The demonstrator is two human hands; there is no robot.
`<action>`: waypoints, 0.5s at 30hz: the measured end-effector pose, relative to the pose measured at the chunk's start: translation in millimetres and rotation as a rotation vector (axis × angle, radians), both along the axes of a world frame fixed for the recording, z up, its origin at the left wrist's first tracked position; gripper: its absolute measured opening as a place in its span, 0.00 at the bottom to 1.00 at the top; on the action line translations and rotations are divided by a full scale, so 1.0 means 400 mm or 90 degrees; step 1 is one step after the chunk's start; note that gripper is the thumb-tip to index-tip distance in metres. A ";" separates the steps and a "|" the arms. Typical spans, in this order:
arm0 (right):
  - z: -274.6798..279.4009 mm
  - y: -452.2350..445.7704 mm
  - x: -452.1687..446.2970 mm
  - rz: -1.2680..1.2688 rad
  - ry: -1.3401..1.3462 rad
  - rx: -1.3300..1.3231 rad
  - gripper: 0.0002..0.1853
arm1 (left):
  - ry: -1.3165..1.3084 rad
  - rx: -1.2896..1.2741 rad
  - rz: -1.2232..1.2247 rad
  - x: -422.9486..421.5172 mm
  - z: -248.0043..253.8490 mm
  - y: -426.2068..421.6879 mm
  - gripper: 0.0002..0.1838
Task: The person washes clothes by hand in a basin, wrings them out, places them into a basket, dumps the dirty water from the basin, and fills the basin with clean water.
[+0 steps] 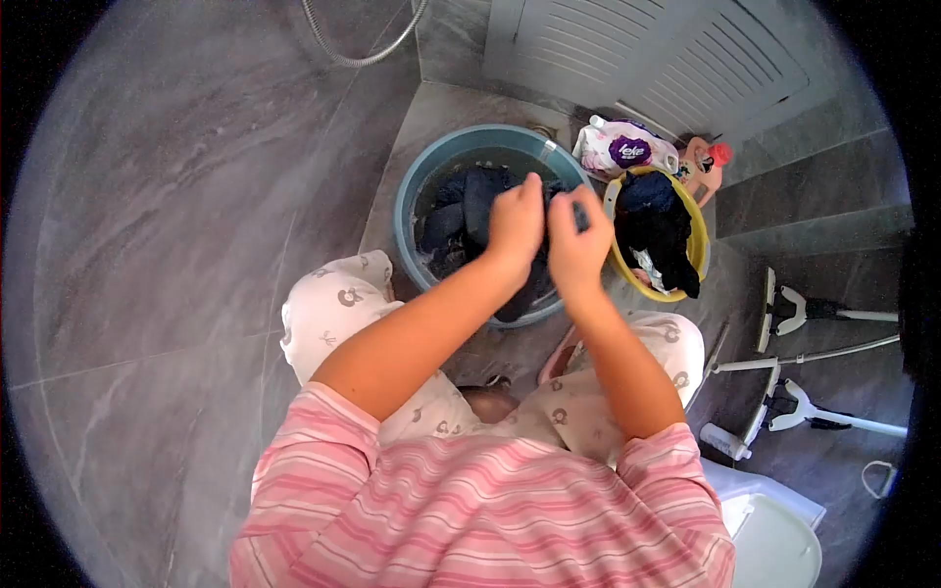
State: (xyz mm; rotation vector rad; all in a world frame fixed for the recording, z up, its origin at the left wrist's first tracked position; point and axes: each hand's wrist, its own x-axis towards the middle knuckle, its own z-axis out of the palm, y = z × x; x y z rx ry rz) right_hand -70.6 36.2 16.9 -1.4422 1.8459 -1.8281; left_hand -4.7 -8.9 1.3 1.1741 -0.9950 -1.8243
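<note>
Dark clothes [480, 204] lie just below the fingers of the left hand [517, 223] and right hand [578, 235], soaking in water in the blue-green basin [403, 218]. Both hands' fingers are curled; whether they grip cloth, I cannot tell. Work on these clothes looks unfinished; how much is done does not show. Right of the fingers, a yellow basin [704, 245] holds more dark garments [659, 227].

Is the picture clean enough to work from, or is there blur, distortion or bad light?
Head view: fisheye circle, black corners; head view: left hand and right hand slightly soft, perhaps motion blur; head view: light adequate, but the black clothes in the yellow basin lose detail; head view: lettering on the pack reads clearly.
</note>
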 end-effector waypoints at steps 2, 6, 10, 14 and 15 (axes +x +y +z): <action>0.004 0.029 0.029 0.071 0.125 -0.012 0.05 | 0.030 0.096 0.026 0.001 0.008 -0.033 0.21; -0.070 -0.017 -0.041 -0.049 0.054 0.016 0.09 | -0.049 0.006 -0.009 -0.012 -0.017 0.011 0.22; -0.102 -0.077 -0.118 -0.081 -0.078 0.146 0.14 | -0.066 -0.029 -0.139 -0.004 0.040 0.012 0.20; -0.095 -0.081 -0.094 -0.036 -0.123 0.112 0.26 | 0.123 0.070 0.044 0.037 0.022 -0.125 0.18; -0.114 -0.087 -0.102 0.026 -0.190 0.127 0.30 | 0.184 0.062 0.055 0.057 0.046 -0.148 0.18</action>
